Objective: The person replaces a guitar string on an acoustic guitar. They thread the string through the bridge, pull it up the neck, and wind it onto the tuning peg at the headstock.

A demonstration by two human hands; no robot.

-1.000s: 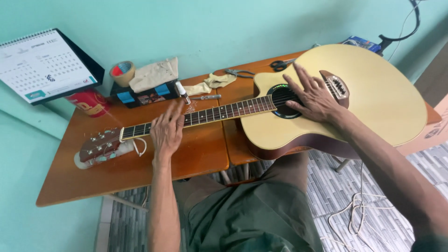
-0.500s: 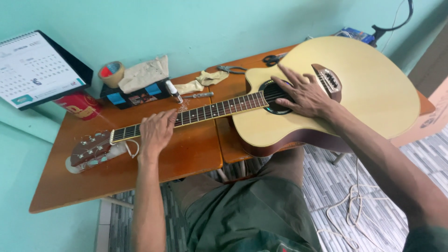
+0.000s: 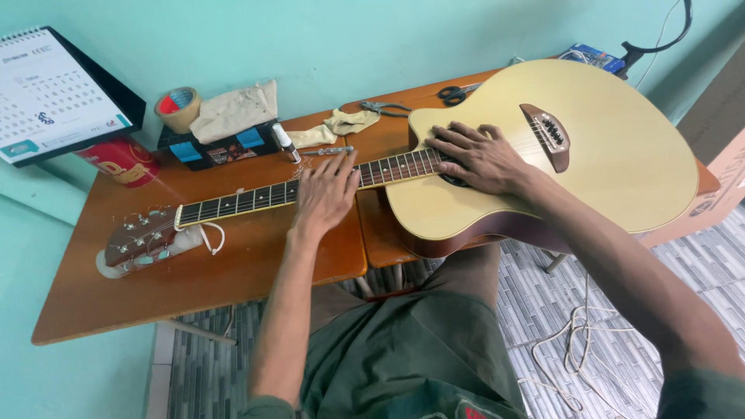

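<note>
Ana: Head view shows a guitar (image 3: 590,147) lying face up across a desk (image 3: 194,279), body to the right and hanging past the edge, headstock (image 3: 140,239) to the left on a white pad (image 3: 186,242).

Ben: And the hands?

Ana: Left hand (image 3: 324,194) lies flat on the neck (image 3: 248,200), palm down, fingers spread, gripping nothing. Right hand (image 3: 485,159) rests flat over the sound hole, fingers pointing left, also open and holding nothing.

Ben: What sits behind the neck?

Ana: A small bottle (image 3: 285,143), a metal tool (image 3: 330,150) and a pale cloth (image 3: 334,126) just beyond the left hand. Pliers (image 3: 384,107) and scissors (image 3: 456,93) lie near the guitar's upper edge.

Ben: Further left?

Ana: A tape roll (image 3: 178,109), a dark box (image 3: 217,146) with a rag (image 3: 233,110) on it, a red can (image 3: 120,161), and a calendar (image 3: 58,97) against the wall.
</note>
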